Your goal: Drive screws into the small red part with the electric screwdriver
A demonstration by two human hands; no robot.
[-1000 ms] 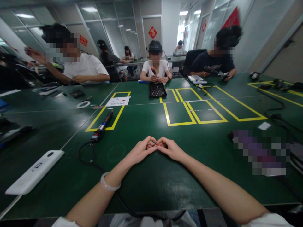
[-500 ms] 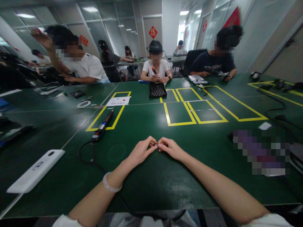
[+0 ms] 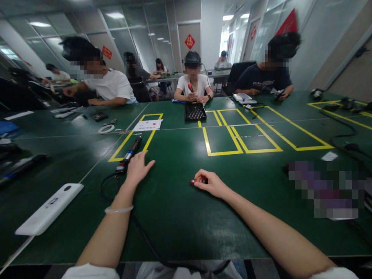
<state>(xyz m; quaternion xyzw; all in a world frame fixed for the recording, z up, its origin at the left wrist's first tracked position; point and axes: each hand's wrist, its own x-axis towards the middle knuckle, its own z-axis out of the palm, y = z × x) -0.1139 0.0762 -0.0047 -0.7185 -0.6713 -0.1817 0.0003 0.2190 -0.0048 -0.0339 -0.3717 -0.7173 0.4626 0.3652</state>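
**Q:** What does the head camera show?

**A:** A wide dark green desk point(image 3: 180, 217), seen over the wearer's bare forearms. Other people sit along the far side. A black tray point(image 3: 195, 111) lies in front of one of them.

**Q:** How far along is the work?

**A:** It looks to be midway. A small red-and-silver part point(image 3: 193, 181) is in hand, down at the desk surface and just right of centre. A black-and-blue pen-shaped power tool point(image 3: 130, 152) lies on the edge of a yellow tape rectangle point(image 3: 132, 135) to the left. Its black cable point(image 3: 106, 186) loops toward the near edge. The tool is not lifted and not yet on the part.

**Q:** And the hands?

**A:** The right hand point(image 3: 210, 184) is curled, with thumb and forefinger pinching the part, which pokes out to its left. The left hand point(image 3: 138, 166), with a white bangle point(image 3: 118, 210) on its wrist, is flat with fingers splayed and holds nothing. It sits just beside the tool's near end, and I cannot tell whether it touches the tool. The two hands are well apart.

**Q:** Anything else close by?

**A:** A flat white device point(image 3: 49, 209) lies near the desk's left edge.
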